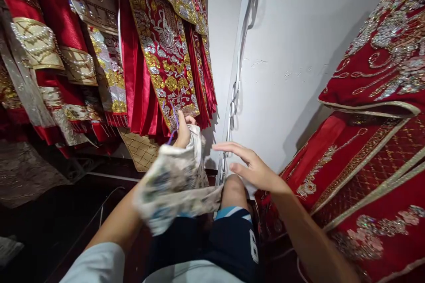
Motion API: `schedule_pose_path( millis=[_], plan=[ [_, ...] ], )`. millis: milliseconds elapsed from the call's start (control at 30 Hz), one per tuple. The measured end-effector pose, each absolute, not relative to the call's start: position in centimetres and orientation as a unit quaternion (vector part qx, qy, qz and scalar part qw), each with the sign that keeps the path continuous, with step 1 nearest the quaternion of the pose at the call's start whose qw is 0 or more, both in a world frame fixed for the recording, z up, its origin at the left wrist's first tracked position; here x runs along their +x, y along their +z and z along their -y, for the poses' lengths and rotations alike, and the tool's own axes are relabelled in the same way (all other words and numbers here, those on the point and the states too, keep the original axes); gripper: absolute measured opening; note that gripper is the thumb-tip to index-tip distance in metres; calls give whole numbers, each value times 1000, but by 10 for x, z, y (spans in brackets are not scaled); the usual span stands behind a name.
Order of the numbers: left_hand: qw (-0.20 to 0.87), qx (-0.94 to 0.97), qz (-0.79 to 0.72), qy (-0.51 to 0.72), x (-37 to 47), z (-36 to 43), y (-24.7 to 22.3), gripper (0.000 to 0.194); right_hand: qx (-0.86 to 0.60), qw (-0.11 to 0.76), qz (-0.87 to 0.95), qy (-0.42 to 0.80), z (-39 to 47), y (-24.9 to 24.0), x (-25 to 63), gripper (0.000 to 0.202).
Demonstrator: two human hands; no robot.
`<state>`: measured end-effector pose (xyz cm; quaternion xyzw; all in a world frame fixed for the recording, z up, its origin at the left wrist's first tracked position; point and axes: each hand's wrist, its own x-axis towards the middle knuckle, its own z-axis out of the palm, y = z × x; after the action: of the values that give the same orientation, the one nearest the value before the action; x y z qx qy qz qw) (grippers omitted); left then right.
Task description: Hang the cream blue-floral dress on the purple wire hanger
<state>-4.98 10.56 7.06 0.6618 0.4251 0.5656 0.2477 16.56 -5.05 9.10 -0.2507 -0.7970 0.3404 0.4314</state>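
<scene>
My left hand (183, 129) has its thumb up and fingers curled, gripping a pale garment with a blurred floral pattern (179, 177). The cloth drapes over my left wrist and hangs down in front of my knees, smeared by motion. Beside the thumb runs a thin purple strand (174, 131); whether it is a cord or part of a hanger I cannot make out. My right hand (247, 163) is held in the air above my knee, fingers stretched out and thumb apart, with nothing in it. A gap separates it from the garment.
Red and gold embroidered garments (166, 53) hang at the left, close beyond my left hand. More red beaded garments (372, 150) hang at the right. Between them is a white wall (285, 53) with a metal rail (239, 48). A dark surface (49, 212) lies lower left.
</scene>
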Motion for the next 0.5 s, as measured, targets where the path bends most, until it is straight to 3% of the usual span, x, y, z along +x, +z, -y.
schedule_pose_path(
  millis=[100, 167, 233, 367, 500],
  plan=[
    [445, 628, -334, 544, -31, -75, 61, 78, -373, 546, 692, 290, 28, 42, 165, 40],
    [620, 575, -229, 482, -16, -54, 54, 80, -429, 537, 632, 359, 20, 5, 166, 43],
    [718, 528, -160, 424, -5, -38, 47, 79, -431, 516, 587, 451, 24, -27, 171, 53],
    [781, 460, -99, 411, 9, -32, 46, 73, -386, 551, 475, 567, 51, -48, 189, 45],
    [793, 408, -124, 435, 18, -40, 60, 47, -375, 653, 364, 549, 52, -23, 203, 38]
  ],
)
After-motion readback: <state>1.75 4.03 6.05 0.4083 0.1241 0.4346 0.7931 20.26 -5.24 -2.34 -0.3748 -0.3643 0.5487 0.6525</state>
